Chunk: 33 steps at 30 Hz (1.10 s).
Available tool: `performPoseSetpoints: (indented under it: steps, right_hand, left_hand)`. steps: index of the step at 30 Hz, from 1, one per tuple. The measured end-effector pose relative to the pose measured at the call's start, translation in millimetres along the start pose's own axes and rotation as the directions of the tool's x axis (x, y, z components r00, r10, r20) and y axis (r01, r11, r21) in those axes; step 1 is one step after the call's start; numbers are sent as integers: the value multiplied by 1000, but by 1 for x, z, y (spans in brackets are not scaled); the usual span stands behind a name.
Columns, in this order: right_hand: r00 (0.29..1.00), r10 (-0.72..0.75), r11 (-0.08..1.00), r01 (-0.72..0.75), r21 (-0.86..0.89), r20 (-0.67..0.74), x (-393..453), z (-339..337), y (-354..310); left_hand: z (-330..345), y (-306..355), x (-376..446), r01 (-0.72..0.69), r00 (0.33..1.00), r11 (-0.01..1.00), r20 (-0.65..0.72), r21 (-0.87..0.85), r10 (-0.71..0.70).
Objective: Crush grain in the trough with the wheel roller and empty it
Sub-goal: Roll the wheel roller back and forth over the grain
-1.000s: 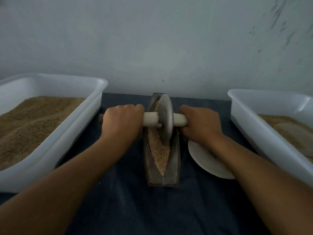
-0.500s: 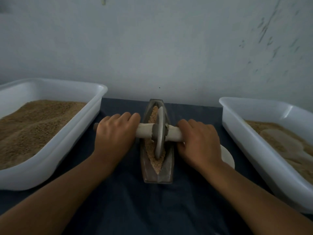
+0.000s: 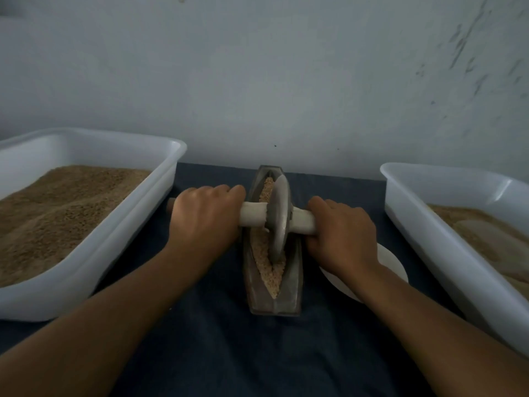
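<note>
Both forearms reach forward from the lower corners and meet at the middle of the dark cloth-covered table. The left hand lies knuckles-up with its fingers curled over and wrapped tight round the left end of the wheel roller, and the right hand grips the right end in the same way — fingers pressed together over the top of the pale axle, thumbs hidden beneath. A short brown stub of the axle pokes out past the left hand. Between the two fists the grey metal disc stands upright, its lower edge sunk into the grain inside the trough. The trough is a narrow, boat-shaped grey vessel set lengthwise away from the person, and the pale tan grain fills its slot from the far tip to the near one. Just right of the trough, partly under the right wrist, lies a white plate. A white tub heaped with brown grain stands at the left; a second white tub with paler contents stands at the right.
</note>
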State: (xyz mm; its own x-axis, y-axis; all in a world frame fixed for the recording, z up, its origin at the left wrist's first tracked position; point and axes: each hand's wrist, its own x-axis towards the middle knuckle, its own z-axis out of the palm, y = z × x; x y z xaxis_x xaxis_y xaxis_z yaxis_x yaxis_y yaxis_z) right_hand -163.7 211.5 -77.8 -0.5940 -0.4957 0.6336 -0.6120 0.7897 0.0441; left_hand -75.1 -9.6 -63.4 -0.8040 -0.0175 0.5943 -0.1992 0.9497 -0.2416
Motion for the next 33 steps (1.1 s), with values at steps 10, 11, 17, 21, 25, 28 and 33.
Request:
performPoseSetpoints:
  steps: [10, 11, 17, 21, 25, 28, 33]
  right_hand:
    - [995, 15, 999, -11, -39, 100, 37, 26, 15]
    - [990, 10, 999, -4, -42, 141, 42, 28, 17]
    - [948, -40, 999, 50, -22, 316, 73, 35, 28]
    - [891, -60, 998, 46, 44, 449, 90, 41, 38]
    - [793, -42, 998, 10, 56, 608, 109, 42, 39]
    - [737, -53, 998, 16, 61, 674, 120, 42, 38]
    - [718, -75, 996, 24, 84, 692, 121, 39, 36]
  left_hand:
    - [8, -8, 49, 65, 939, 998, 339, 3, -62]
    - [9, -9, 53, 64, 928, 998, 367, 3, -61]
    - [15, -15, 80, 89, 853, 996, 519, -31, -60]
    - [16, -18, 99, 69, 752, 995, 660, -69, -6]
    - [17, -13, 112, 6, 666, 998, 745, -56, 37]
    - [19, -14, 113, -5, 653, 999, 757, -45, 37]
    - [21, -15, 112, 24, 644, 997, 764, -73, 40]
